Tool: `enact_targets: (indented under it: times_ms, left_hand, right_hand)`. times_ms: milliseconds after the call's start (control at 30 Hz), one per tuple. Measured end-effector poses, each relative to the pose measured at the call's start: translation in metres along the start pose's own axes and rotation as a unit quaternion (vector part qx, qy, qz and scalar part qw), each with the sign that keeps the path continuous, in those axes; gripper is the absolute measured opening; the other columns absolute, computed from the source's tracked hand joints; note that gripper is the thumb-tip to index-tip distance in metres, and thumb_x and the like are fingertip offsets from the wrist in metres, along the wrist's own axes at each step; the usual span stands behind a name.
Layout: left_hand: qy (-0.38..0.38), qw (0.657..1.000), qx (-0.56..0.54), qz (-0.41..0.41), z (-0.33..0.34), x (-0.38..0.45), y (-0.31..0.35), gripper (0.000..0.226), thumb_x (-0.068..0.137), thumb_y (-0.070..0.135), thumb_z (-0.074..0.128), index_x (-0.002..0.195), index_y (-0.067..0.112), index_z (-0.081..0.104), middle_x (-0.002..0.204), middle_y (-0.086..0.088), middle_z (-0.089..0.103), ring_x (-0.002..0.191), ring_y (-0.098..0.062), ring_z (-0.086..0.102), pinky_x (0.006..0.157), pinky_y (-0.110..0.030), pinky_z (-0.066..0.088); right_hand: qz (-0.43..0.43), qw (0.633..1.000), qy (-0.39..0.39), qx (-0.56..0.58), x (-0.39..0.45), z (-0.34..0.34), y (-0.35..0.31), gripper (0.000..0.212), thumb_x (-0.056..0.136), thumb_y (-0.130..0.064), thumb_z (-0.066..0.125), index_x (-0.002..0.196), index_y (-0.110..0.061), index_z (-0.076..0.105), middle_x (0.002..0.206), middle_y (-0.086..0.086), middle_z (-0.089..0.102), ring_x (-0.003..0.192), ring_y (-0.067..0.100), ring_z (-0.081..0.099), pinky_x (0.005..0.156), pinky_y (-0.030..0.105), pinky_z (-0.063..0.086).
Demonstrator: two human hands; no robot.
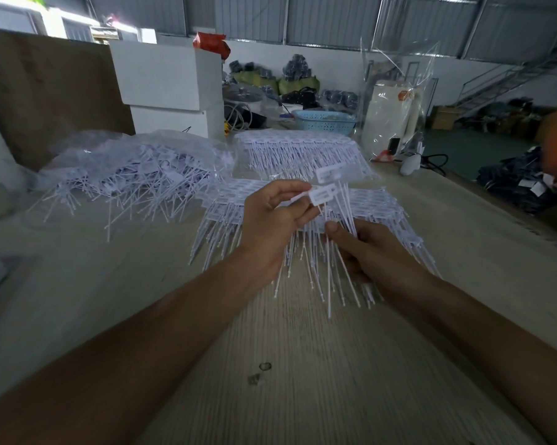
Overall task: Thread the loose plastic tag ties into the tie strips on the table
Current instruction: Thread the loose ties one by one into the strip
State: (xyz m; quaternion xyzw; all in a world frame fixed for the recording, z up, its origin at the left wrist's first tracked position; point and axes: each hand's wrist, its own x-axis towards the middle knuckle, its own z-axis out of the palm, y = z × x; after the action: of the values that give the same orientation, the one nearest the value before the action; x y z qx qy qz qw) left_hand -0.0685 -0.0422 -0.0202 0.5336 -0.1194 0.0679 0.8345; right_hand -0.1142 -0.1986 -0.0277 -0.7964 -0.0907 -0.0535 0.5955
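Observation:
My left hand pinches the flat head of a white plastic tag tie above the table's middle. My right hand grips the thin tails of a few ties, whose heads stick up just above the left hand's one. Under both hands lies a fanned stack of tie strips, tails pointing toward me. A second stack of strips lies farther back. A heap of loose ties sits on clear plastic at the left.
The wooden table carries a blue basket, white boxes and a clear bag with a white appliance at the back. Its right edge runs diagonally, with dark bundles on the floor beyond. Bare wood lies in front of me.

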Motion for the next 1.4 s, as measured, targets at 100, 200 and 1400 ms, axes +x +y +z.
enact_targets:
  times_ms: [100,200,1400]
  left_hand:
    - [-0.001,1.0,-0.014,-0.001,0.0,0.001,0.001,0.019,0.087,-0.014,0.063,0.101,-0.002,0.068,0.106,-0.018,0.069,0.096,-0.027,0.073,0.079,-0.032,0.06]
    - [-0.003,1.0,0.017,0.013,0.0,0.0,0.002,0.023,0.087,-0.015,0.063,0.1,0.002,0.07,0.107,-0.018,0.068,0.1,-0.028,0.071,0.08,-0.032,0.06]
    - [-0.061,0.974,0.149,0.156,-0.017,0.021,0.013,0.011,0.088,0.003,0.069,0.095,0.012,0.072,0.074,-0.006,0.073,0.056,-0.016,0.065,0.044,-0.025,0.05]
  right_hand:
    - [0.011,1.0,-0.001,-0.02,0.001,0.002,0.003,0.035,0.1,-0.033,0.057,0.083,-0.005,0.067,0.049,-0.006,0.043,0.041,0.009,0.038,0.041,0.018,0.032]
    - [0.034,0.999,-0.012,-0.001,0.002,0.004,0.007,0.037,0.103,-0.034,0.051,0.071,-0.017,0.057,0.053,-0.004,0.04,0.044,0.012,0.035,0.043,0.022,0.029]
    - [0.003,0.99,-0.141,0.011,-0.01,0.01,-0.004,0.028,0.107,-0.028,0.044,0.092,-0.012,0.062,0.062,0.004,0.048,0.045,0.016,0.04,0.041,0.022,0.033]
